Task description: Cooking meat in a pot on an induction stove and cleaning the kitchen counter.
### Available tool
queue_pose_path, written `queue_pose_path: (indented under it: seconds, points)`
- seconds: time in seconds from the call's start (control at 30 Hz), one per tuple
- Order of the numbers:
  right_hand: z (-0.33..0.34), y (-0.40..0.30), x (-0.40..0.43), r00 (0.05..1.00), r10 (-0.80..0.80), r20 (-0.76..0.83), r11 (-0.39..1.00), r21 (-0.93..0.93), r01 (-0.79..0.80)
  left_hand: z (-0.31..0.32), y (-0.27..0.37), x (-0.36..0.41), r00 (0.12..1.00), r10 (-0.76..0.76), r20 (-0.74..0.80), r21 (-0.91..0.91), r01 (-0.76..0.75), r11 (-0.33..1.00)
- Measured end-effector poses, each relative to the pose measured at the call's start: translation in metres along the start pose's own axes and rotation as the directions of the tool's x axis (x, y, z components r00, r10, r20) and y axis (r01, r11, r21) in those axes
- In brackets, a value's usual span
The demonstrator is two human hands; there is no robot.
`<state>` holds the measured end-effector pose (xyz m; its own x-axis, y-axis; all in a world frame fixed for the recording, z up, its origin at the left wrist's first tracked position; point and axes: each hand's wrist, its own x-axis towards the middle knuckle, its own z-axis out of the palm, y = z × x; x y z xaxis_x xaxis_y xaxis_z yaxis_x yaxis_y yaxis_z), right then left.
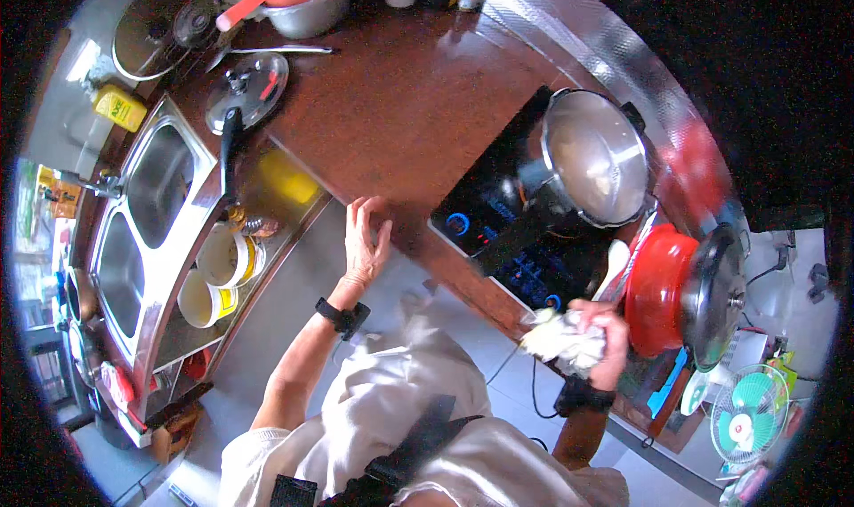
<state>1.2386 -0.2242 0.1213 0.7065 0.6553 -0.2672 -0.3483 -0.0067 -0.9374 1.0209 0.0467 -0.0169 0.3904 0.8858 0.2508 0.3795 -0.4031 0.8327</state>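
Observation:
My left hand [366, 240] rests its fingertips at the front edge of the dark red counter [380, 100]; it holds nothing, and the thumb stands apart. In my right hand [608, 343] is a crumpled white cloth [564, 337], at the near right corner of the black glass cooktop [490, 203]. On the cooktop sits a steel pressure cooker pot [597, 157] without its lid, its long black handle pointing toward me. Pale contents lie at the bottom, too blurred to name. A pale spoon-like utensil [615, 263] lies just beyond my right hand.
Right of the cooktop stands a red pot [657, 290] with a dark glass lid [717, 297]. A fan [748, 410] is farther right. A pressure cooker lid [247, 93] lies back left, near the double steel sink [160, 187]. White buckets [217, 257] stand on a shelf below.

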Motion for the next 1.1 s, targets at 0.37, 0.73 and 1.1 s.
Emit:
queue_pose_path:
  seconds: [0.37,0.73,1.1]
  points:
    - [0.247,0.162,-0.063,0.376,0.538,0.754,0.323,0.228,-0.918,-0.178,-0.065,-0.148,0.631,-0.36,0.687,-0.503,0.771,0.391]
    - [0.383,0.225,-0.159,0.008,0.488,0.873,0.53,-0.289,-0.797,-0.318,-0.079,-0.238,0.808,-0.558,0.189,-0.898,0.371,0.234]
    - [0.489,0.274,-0.199,-0.284,0.518,0.807,0.837,-0.547,-0.027,-0.406,-0.078,-0.285,0.839,-0.541,-0.052,-0.407,0.477,0.779]
